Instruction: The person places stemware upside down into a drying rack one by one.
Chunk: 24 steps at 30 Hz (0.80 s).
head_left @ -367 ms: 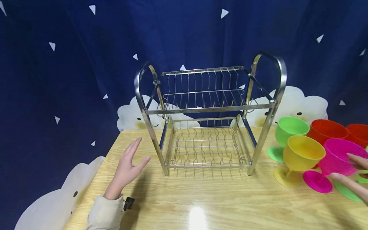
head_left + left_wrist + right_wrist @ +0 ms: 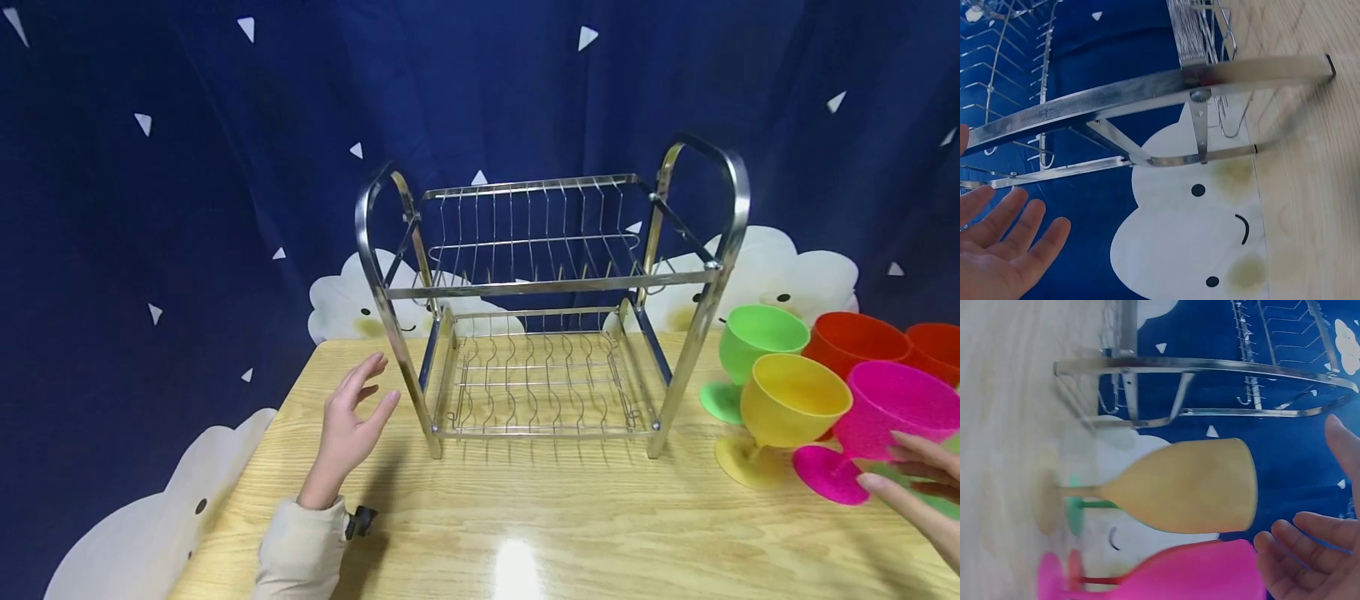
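A two-tier metal dish rack point(image 2: 555, 287) stands upright on the table. My left hand point(image 2: 349, 429) hovers beside its left legs, fingers spread and holding nothing; the left wrist view shows the fingers point(image 2: 1044, 247) near the rack's side frame. At the right, my right hand point(image 2: 926, 492) is held with fingers apart, close in front of a magenta goblet point(image 2: 900, 408). In the right wrist view the fingertips point(image 2: 1264, 544) overlap the magenta goblet's rim edge. Left of that goblet stands a yellow goblet point(image 2: 793, 398), with a green goblet point(image 2: 761, 337) behind it.
Red goblets point(image 2: 855, 340) stand behind the magenta one, and part of another green goblet shows beneath my right hand. The wooden table point(image 2: 570, 517) reaches to a dark blue curtain point(image 2: 480, 83) printed with white triangles and cloud faces.
My left hand has moved right, nearer the rack, its fingers bending slightly. My right hand has drawn a little lower and nearer me, off the magenta goblet's bowl. The goblets and rack stay put.
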{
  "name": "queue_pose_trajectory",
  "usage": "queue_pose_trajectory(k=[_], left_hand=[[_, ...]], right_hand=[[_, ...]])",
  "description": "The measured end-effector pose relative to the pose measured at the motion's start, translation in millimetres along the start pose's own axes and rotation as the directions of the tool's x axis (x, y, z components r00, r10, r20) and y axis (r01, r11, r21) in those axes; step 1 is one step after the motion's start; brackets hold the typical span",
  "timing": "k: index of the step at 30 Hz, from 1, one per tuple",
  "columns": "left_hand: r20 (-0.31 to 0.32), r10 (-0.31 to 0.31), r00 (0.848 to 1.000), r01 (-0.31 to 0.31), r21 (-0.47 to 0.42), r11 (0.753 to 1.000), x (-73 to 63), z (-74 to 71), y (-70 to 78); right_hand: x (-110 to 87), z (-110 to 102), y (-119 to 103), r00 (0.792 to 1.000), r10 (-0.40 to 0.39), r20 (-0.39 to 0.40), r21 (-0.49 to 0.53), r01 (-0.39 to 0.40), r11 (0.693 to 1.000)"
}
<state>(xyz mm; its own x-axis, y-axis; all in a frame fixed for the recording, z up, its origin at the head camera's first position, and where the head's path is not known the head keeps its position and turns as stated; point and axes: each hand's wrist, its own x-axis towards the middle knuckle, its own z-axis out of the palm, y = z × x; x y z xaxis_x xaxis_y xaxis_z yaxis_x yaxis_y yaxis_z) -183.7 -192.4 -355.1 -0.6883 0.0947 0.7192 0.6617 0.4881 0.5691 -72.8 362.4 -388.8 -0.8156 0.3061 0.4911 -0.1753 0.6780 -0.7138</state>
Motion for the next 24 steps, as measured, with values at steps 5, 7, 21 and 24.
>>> queue_pose_trajectory(k=[5,7,21,24], left_hand=[[-0.033,-0.01,0.999,0.008,-0.065,0.998,4.4,4.3,20.1],[-0.036,-0.013,0.999,0.01,-0.081,0.997,5.8,5.9,23.1],[-0.032,0.003,0.999,-0.006,-0.09,0.996,8.2,15.7,25.6],[-0.034,-0.005,0.999,0.001,-0.113,0.994,8.9,17.8,23.1]], right_hand=[[-11.3,13.1,-15.3,1.0,0.009,-0.016,0.069,-0.008,0.998],[-15.6,20.2,-13.8,0.998,0.055,0.001,0.065,-0.055,0.996],[-24.2,47.8,5.2,0.921,0.344,0.182,-0.066,-0.337,0.939],[-23.8,53.3,9.8,0.927,0.322,0.189,-0.019,-0.325,0.946]])
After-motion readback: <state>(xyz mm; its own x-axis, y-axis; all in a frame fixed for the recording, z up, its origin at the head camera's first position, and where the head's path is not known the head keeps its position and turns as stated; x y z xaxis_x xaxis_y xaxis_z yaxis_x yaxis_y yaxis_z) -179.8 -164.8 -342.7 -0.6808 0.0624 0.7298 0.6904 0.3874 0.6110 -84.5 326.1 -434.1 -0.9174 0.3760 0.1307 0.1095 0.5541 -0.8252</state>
